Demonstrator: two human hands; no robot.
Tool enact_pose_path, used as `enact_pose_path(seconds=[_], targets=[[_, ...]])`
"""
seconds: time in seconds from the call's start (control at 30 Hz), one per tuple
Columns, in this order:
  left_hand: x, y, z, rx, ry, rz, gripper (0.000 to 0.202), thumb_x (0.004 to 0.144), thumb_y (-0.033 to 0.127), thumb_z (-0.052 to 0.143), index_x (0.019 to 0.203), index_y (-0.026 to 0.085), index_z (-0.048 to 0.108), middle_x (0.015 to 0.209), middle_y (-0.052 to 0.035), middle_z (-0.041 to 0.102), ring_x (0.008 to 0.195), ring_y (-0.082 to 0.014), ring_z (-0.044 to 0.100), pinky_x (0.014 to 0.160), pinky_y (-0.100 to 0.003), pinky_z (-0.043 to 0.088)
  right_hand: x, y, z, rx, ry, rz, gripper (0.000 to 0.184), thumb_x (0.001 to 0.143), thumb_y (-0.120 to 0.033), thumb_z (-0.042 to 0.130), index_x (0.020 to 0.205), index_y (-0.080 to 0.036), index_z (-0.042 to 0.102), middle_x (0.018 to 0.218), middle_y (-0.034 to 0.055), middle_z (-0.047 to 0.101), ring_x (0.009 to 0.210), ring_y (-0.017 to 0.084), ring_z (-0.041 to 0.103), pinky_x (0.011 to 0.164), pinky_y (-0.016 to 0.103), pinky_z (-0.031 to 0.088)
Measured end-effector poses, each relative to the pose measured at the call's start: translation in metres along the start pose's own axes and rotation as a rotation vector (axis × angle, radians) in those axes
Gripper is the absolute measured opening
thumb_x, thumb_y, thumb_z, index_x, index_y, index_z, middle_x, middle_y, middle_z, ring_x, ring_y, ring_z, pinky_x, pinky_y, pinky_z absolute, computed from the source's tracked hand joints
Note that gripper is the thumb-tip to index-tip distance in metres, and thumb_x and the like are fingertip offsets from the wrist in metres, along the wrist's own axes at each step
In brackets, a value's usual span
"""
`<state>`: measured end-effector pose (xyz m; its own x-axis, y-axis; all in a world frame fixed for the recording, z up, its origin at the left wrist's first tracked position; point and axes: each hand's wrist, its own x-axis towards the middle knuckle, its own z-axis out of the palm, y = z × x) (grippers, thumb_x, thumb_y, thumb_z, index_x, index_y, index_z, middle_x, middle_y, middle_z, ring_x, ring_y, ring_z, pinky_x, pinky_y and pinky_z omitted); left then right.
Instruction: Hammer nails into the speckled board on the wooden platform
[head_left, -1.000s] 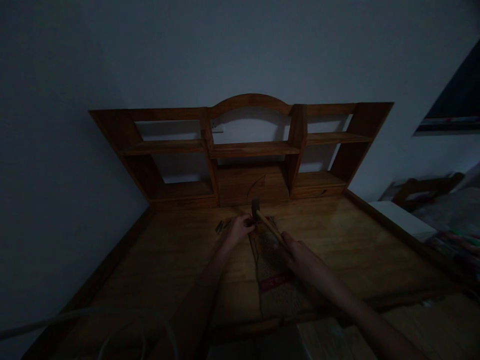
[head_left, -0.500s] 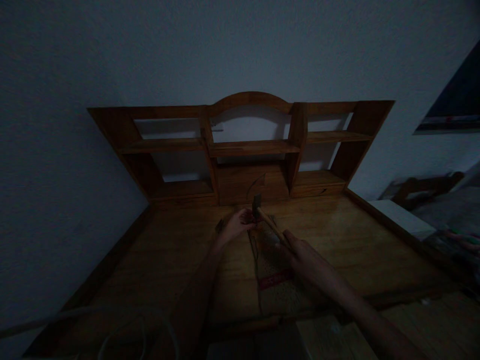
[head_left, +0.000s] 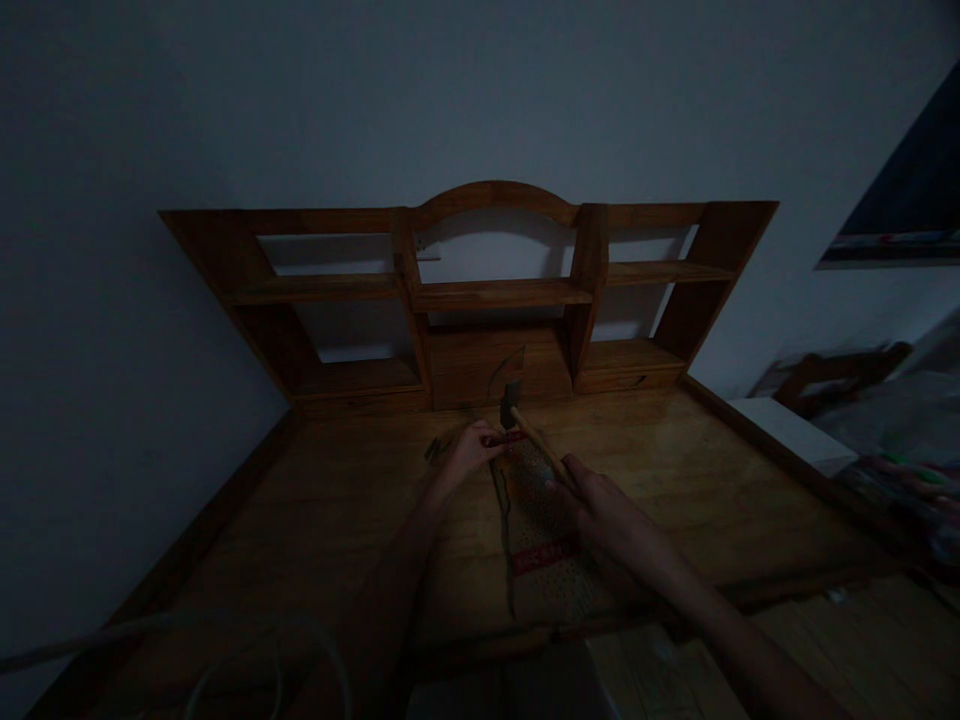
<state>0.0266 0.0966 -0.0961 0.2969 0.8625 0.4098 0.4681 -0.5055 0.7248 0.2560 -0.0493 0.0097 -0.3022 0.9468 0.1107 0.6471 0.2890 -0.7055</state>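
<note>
My right hand [head_left: 604,505] is closed around the wooden handle of a hammer [head_left: 541,443]. The hammer's dark head [head_left: 510,404] points away from me, just above the far end of a patterned mat [head_left: 551,580] with red bands. Beside that head, my left hand [head_left: 472,447] is at the mat's far left corner, its fingertips drawn together near the red band. Whatever those fingers pinch is too dark and small to make out. Several small dark pieces [head_left: 435,450] lie on the wood left of my left hand.
The mat lies on a wooden desk [head_left: 322,520] with raised side edges. A wooden shelf unit [head_left: 502,293] stands at the desk's back against the wall. To the right are a white surface [head_left: 791,432] and a wooden chair back [head_left: 844,375]. A pale cable [head_left: 180,618] curves at lower left.
The view has shifted slightly. My left fingers have drawn closer together at the mat's corner. The hammer head is slightly higher, still held in my right hand.
</note>
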Motion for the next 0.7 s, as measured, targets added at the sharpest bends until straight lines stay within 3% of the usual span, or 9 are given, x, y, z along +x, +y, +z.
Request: enact_pose_path(seconds=[0.3, 0.47, 0.7], targets=[[0.001, 0.004, 0.001, 0.064, 0.017, 0.006, 0.011, 0.075, 0.028, 0.069, 0.078, 0.019, 0.072, 0.076, 0.0001, 0.057, 0.068, -0.0113, 0.052, 0.059, -0.021, 0.036, -0.001, 0.001, 0.003, 0.004, -0.009, 0.011, 0.026, 0.094, -0.033, 0.04, 0.111, -0.018, 0.053, 0.084, 0.0086, 0.068, 0.075, 0.021, 0.065, 0.061, 0.026, 0.043], [0.0, -0.002, 0.004, 0.043, 0.019, 0.03, 0.008, 0.076, 0.025, 0.067, 0.075, 0.017, 0.07, 0.075, 0.0003, 0.056, 0.069, -0.0112, 0.053, 0.06, -0.021, 0.038, -0.002, 0.008, 0.006, -0.036, -0.016, 0.028, 0.024, 0.093, -0.033, 0.042, 0.108, -0.017, 0.052, 0.093, 0.0124, 0.069, 0.084, 0.023, 0.066, 0.069, 0.028, 0.044], [-0.001, -0.007, 0.006, 0.011, 0.011, 0.043, 0.008, 0.078, 0.021, 0.065, 0.073, 0.016, 0.069, 0.077, -0.0007, 0.059, 0.075, -0.0126, 0.056, 0.065, -0.021, 0.04, -0.002, 0.008, 0.004, 0.011, -0.005, 0.013, 0.023, 0.094, -0.033, 0.04, 0.107, -0.019, 0.052, 0.088, 0.0099, 0.069, 0.08, 0.022, 0.066, 0.066, 0.027, 0.043]])
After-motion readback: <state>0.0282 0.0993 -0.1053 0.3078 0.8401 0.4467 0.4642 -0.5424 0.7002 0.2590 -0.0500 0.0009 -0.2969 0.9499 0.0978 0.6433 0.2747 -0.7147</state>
